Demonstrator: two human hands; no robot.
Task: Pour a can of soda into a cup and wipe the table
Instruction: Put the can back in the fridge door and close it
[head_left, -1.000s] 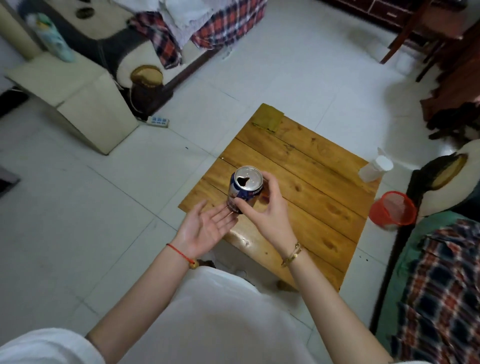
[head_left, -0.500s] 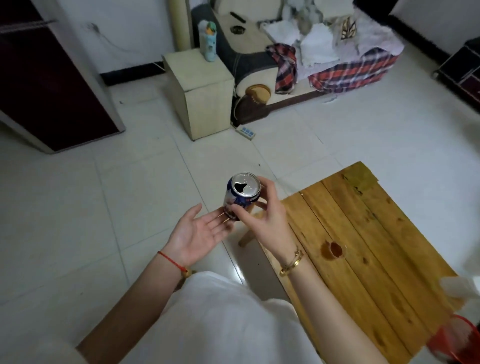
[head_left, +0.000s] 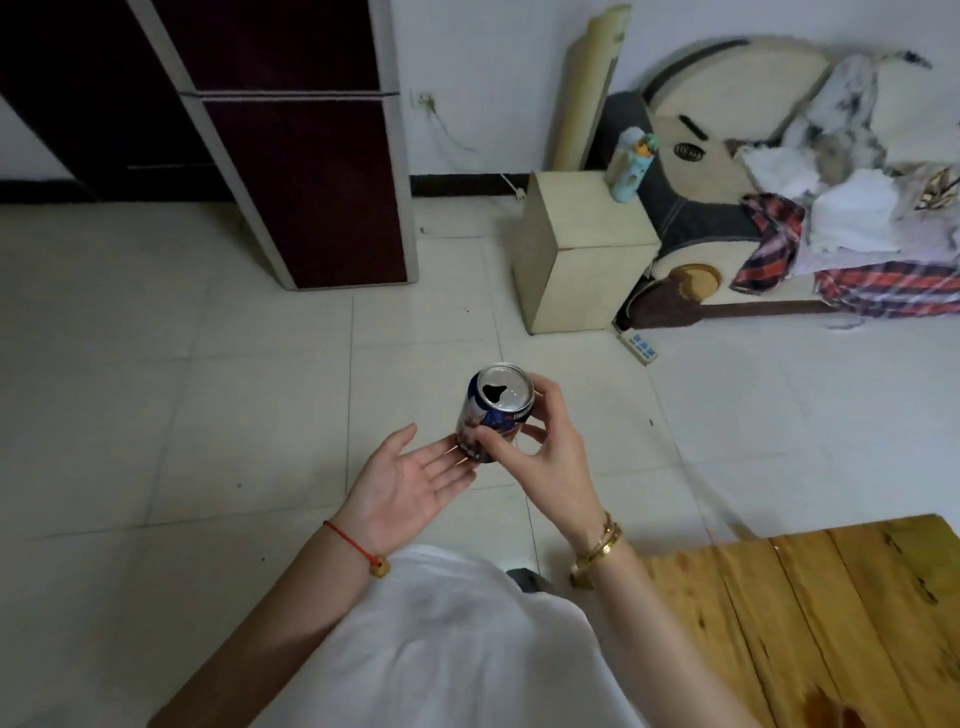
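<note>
An opened blue soda can (head_left: 496, 410) is upright in the air over the tiled floor, its silver top showing a dark mouth hole. My right hand (head_left: 540, 447) grips its side with thumb and curled fingers. My left hand (head_left: 410, 480) lies palm up with straight fingers, the fingertips touching the can's base. The wooden table (head_left: 810, 613) fills the lower right corner, and a brown wet patch (head_left: 826, 709) shows at its bottom edge. No cup is in view.
A dark cabinet (head_left: 311, 171) stands at the back left. A beige box (head_left: 582, 249) with a pale bottle (head_left: 631, 166) on it sits by a sofa (head_left: 779, 208) piled with clothes. A power strip (head_left: 641, 348) lies on the floor.
The view has swung left, away from the table, which slid to the lower right. Both hands keep the same hold on the can, now over the floor instead of the table.
</note>
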